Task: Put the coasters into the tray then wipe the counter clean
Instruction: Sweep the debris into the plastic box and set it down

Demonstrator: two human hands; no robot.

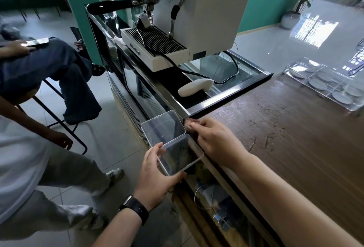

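My left hand (155, 175) grips a clear plastic hinged box (177, 154), lid open, held just below the left edge of the wooden counter (295, 148). Dark crumbs lie inside the box. My right hand (214, 142) rests palm down at the counter's corner beside the box, fingers curled toward the edge; whether it holds anything I cannot tell. Dark crumbs (266, 140) are scattered on the wood. At the far right a clear compartmented tray (291, 67) holds several round grey coasters (317, 84).
An espresso machine (177, 20) stands on a glass-topped cabinet beyond the counter, with a white handle-shaped object (195, 87) and a black cable near it. A person sits on a stool at left; another stands close at lower left.
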